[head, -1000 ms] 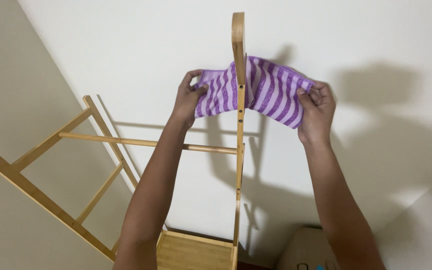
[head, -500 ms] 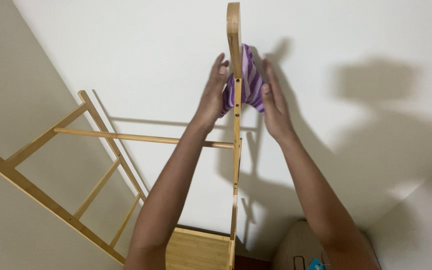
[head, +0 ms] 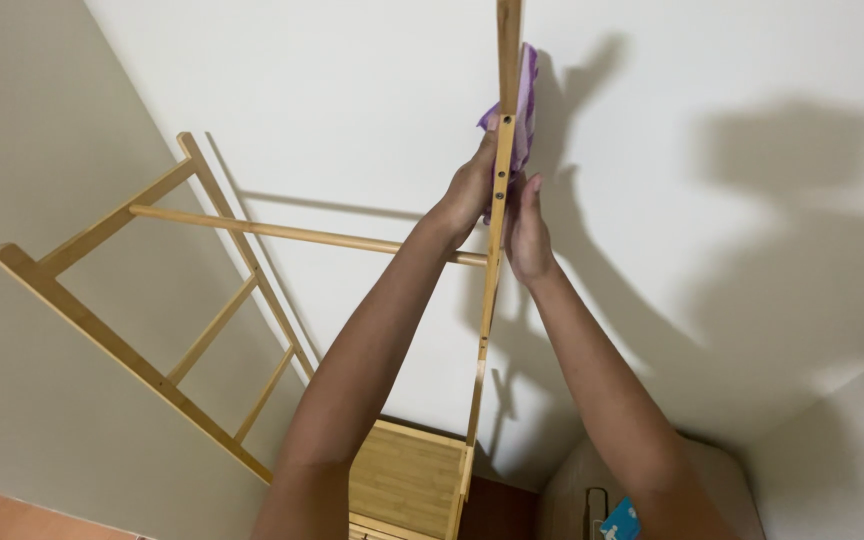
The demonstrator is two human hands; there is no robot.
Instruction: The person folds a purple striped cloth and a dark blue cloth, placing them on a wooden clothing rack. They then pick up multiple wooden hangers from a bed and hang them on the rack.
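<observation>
My left hand [head: 472, 185] is raised against the near side of the upright wooden post [head: 497, 200] of a clothes rack, fingers curled around a purple striped cloth [head: 524, 95] and pinching its lower edge against the post. My right hand [head: 527, 225] is just on the other side of the same post, fingers straight and held together, the palm lying flat along the wood and the cloth; it presses rather than grips. The two hands nearly meet with the post between them.

The cloth hangs folded narrow over the top part of the post, most of it hidden behind the wood, with only a thin purple strip showing on the right.

A round wooden rail [head: 292, 233] runs from the post leftward to a slanted ladder-like side frame [head: 132, 330] with several rungs. Low down, at the foot of the post, there is a flat wooden shelf [head: 407, 480].

Behind everything is a plain white wall [head: 732, 150], carrying soft shadows of my arms and the rack. To the left, a beige wall [head: 22, 130] meets it at a corner. A patch of reddish floor [head: 12, 515] shows at the bottom left. At the bottom right is a tan rounded object with something small and blue on it; I cannot tell what it is.
</observation>
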